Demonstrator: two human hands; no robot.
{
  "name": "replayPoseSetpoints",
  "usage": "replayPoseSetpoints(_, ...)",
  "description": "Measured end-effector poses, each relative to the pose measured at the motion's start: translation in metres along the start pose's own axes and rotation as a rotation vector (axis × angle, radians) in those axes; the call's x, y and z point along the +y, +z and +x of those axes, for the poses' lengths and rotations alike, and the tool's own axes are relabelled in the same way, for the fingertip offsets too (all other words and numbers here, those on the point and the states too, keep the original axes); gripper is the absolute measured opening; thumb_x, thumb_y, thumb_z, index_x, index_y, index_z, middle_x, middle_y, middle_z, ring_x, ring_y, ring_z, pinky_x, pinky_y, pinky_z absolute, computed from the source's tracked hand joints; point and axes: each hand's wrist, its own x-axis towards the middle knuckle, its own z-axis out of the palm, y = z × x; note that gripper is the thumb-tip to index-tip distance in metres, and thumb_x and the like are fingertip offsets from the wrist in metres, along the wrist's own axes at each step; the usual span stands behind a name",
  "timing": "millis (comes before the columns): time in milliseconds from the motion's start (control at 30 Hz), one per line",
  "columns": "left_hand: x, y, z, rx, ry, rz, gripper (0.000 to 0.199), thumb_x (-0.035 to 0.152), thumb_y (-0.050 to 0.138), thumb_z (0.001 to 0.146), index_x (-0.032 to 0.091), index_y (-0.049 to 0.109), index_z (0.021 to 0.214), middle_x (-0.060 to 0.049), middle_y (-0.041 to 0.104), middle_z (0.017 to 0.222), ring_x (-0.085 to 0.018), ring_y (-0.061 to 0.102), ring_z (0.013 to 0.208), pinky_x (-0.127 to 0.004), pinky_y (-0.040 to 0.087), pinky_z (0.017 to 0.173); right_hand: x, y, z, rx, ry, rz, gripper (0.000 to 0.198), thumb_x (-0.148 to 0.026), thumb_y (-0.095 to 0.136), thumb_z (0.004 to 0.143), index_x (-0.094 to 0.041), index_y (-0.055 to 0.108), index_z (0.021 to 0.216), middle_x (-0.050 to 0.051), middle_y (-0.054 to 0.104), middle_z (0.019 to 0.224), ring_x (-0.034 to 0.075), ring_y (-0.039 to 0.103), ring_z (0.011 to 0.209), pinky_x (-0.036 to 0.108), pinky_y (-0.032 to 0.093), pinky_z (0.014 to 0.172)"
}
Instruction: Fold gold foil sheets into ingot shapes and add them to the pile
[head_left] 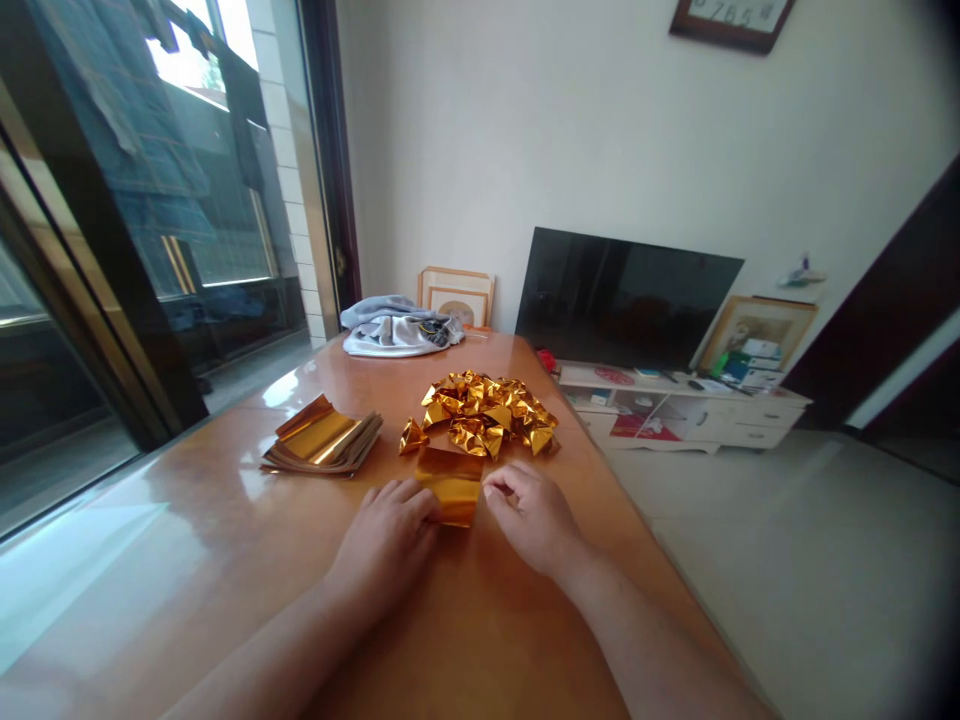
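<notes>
A square gold foil sheet (453,490) lies on the table between my hands, slightly curved and shiny. My left hand (394,525) is closed at its left edge, with the thumb over the foil. At the right edge, my right hand (529,510) is pinched closed; whether the fingertips grip the foil's edge is hard to see. Just beyond the sheet is a heap of folded gold foil pieces (491,410). One folded gold piece (412,437) sits apart, to the heap's left. A stack of gold foil sheets (322,440) rests farther left, its top sheet curling upward.
The glossy wooden table (480,640) narrows toward the far wall. Grey cloth (401,328) lies bundled at its far end, near framed pictures (480,285). A television (626,300) stands on a white cabinet (735,418) to the right. Glass sliding doors (67,250) border the left side.
</notes>
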Motion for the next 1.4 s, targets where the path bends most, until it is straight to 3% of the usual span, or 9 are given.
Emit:
replayPoseSetpoints(67,0.001,0.004,0.001,-0.045,0.017,-0.006,0.011,0.016,0.054,0.088,0.023,0.061,0.084,-0.002,0.063,0.09,-0.021,0.057,0.089,-0.032,0.037,0.076,-0.006,-0.001,-0.002,-0.083,-0.074,0.016,0.007,-0.026,0.063,0.09,-0.023,0.069,0.089,0.002,0.068,0.092,0.018,0.06,0.091,0.028,0.043,0.081)
replayPoseSetpoints(200,0.002,0.011,0.001,-0.074,0.04,-0.022,0.008,0.016,0.057,0.087,0.023,0.061,0.084,-0.002,0.064,0.09,-0.021,0.057,0.09,-0.032,0.035,0.077,-0.015,0.003,-0.006,-0.284,-0.17,-0.031,0.015,-0.036,0.075,0.082,-0.024,0.07,0.089,0.002,0.068,0.093,0.02,0.06,0.092,0.029,0.043,0.08)
replayPoseSetpoints(367,0.003,0.012,0.0,-0.104,0.025,-0.072,0.008,0.016,0.057,0.085,0.023,0.06,0.083,-0.002,0.063,0.09,-0.021,0.057,0.091,-0.03,0.036,0.075,-0.012,0.009,-0.009,-0.384,-0.184,-0.106,0.005,-0.022,0.065,0.086,-0.023,0.069,0.083,0.001,0.069,0.087,0.018,0.06,0.087,0.027,0.041,0.076)
replayPoseSetpoints(533,-0.004,0.006,-0.002,-0.146,-0.05,-0.117,0.01,0.015,0.06,0.077,0.022,0.061,0.083,-0.002,0.063,0.091,-0.02,0.057,0.088,-0.028,0.038,0.073,-0.008,0.005,-0.009,-0.398,-0.16,-0.146,0.012,-0.015,0.061,0.085,-0.023,0.07,0.081,0.001,0.067,0.083,0.016,0.058,0.083,0.026,0.038,0.071)
replayPoseSetpoints(733,-0.011,-0.003,-0.003,-0.216,-0.058,-0.139,0.013,0.016,0.053,0.082,0.023,0.064,0.079,-0.002,0.064,0.089,-0.018,0.059,0.083,-0.027,0.039,0.07,-0.007,0.002,-0.008,-0.417,-0.143,-0.101,0.011,-0.018,0.062,0.086,-0.023,0.071,0.083,0.001,0.068,0.087,0.015,0.059,0.082,0.024,0.039,0.071)
replayPoseSetpoints(967,-0.014,-0.004,-0.004,-0.219,-0.089,-0.185,0.016,0.018,0.053,0.082,0.023,0.067,0.082,-0.002,0.067,0.09,-0.018,0.061,0.082,-0.025,0.041,0.07,-0.003,0.004,-0.006,-0.438,-0.097,-0.055,0.022,-0.024,0.056,0.093,-0.022,0.071,0.077,0.001,0.063,0.079,0.014,0.058,0.078,0.024,0.038,0.068)
replayPoseSetpoints(1233,-0.015,0.0,-0.002,-0.258,-0.189,-0.274,0.015,0.024,0.053,0.084,0.024,0.068,0.084,-0.001,0.071,0.087,-0.018,0.063,0.079,-0.024,0.043,0.069,0.008,0.011,-0.005,-0.401,0.057,0.019,0.024,-0.03,0.059,0.092,-0.02,0.065,0.071,0.001,0.063,0.078,0.014,0.056,0.071,0.024,0.038,0.066)
replayPoseSetpoints(1400,-0.015,0.0,0.0,-0.23,-0.207,-0.251,0.015,0.023,0.054,0.082,0.023,0.069,0.081,-0.002,0.072,0.091,-0.019,0.064,0.085,-0.025,0.045,0.072,0.011,0.014,-0.005,-0.384,0.075,0.033,0.026,-0.03,0.055,0.093,-0.02,0.065,0.071,0.001,0.064,0.078,0.014,0.056,0.071,0.024,0.039,0.067)
